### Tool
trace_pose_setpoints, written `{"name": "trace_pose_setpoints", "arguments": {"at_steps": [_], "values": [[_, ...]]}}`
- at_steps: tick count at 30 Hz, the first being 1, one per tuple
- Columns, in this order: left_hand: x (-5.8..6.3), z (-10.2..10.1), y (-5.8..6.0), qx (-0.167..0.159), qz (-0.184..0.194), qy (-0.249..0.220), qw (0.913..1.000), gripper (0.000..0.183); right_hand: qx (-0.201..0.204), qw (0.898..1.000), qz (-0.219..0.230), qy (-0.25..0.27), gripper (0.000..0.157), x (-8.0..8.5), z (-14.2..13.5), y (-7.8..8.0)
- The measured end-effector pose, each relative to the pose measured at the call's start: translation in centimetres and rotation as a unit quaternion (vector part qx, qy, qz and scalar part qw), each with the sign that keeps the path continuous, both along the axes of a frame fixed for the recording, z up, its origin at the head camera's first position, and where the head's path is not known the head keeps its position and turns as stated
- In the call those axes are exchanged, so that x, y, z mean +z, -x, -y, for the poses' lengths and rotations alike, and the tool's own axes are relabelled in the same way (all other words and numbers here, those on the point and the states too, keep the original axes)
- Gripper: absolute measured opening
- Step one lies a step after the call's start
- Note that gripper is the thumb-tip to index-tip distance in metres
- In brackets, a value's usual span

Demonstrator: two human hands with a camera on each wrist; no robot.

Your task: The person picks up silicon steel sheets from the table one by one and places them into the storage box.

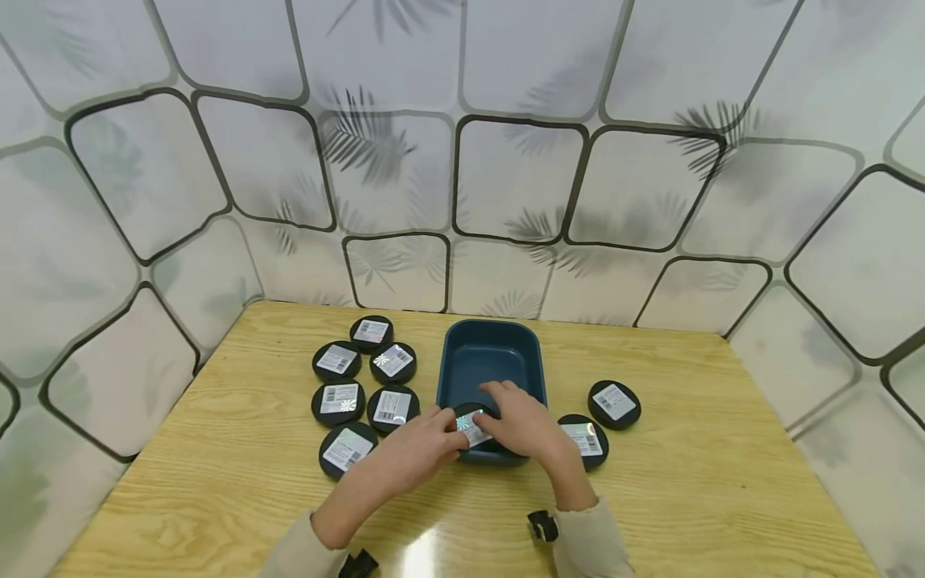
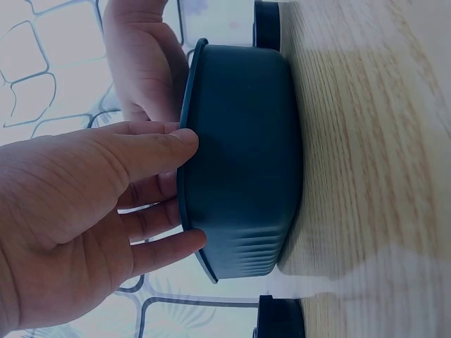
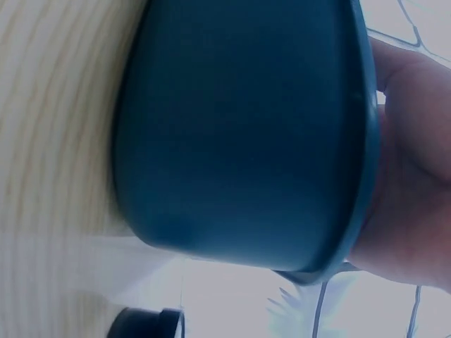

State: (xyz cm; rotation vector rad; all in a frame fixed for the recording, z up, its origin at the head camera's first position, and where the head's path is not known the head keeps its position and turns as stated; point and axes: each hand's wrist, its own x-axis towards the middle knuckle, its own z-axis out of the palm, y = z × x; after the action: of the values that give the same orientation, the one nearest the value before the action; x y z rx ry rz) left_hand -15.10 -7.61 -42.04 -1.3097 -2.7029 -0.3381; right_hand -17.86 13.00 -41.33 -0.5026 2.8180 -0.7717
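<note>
A black round case (image 1: 468, 434) with a white barcode label lies within the near end of a dark blue rectangular bin (image 1: 477, 328). My left hand (image 1: 422, 449) reaches over the bin's near left corner, its thumb and fingers at the case's left edge; in the left wrist view the thumb overlaps the bin's rim (image 2: 187, 91). From the right, my right hand (image 1: 522, 417) bends over the bin, with its thumb on the case's label and its fingers beyond the case's far edge. In the right wrist view, the bin wall (image 3: 239, 141) hides those fingertips.
Left of the bin, several similar black cases (image 1: 338, 401) lie label up in a loose cluster. Two more, a nearer case (image 1: 585, 440) and a farther case (image 1: 614, 404), lie to the right. Behind the wooden table (image 1: 708, 449) hangs a patterned curtain (image 1: 520, 177).
</note>
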Motion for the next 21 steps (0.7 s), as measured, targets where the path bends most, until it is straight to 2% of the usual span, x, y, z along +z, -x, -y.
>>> {"name": "trace_pose_setpoints", "arguments": {"at_steps": [14,21], "values": [[0.1,0.0,0.0,-0.003,0.008,0.000,1.0000,0.009,-0.020,0.999,-0.031,0.033,0.047,1.0,-0.6,-0.2],[0.0,0.0,0.0,0.002,0.020,0.002,0.9998,0.010,-0.031,0.998,-0.032,0.045,0.049,1.2,-1.1,-0.2]]}}
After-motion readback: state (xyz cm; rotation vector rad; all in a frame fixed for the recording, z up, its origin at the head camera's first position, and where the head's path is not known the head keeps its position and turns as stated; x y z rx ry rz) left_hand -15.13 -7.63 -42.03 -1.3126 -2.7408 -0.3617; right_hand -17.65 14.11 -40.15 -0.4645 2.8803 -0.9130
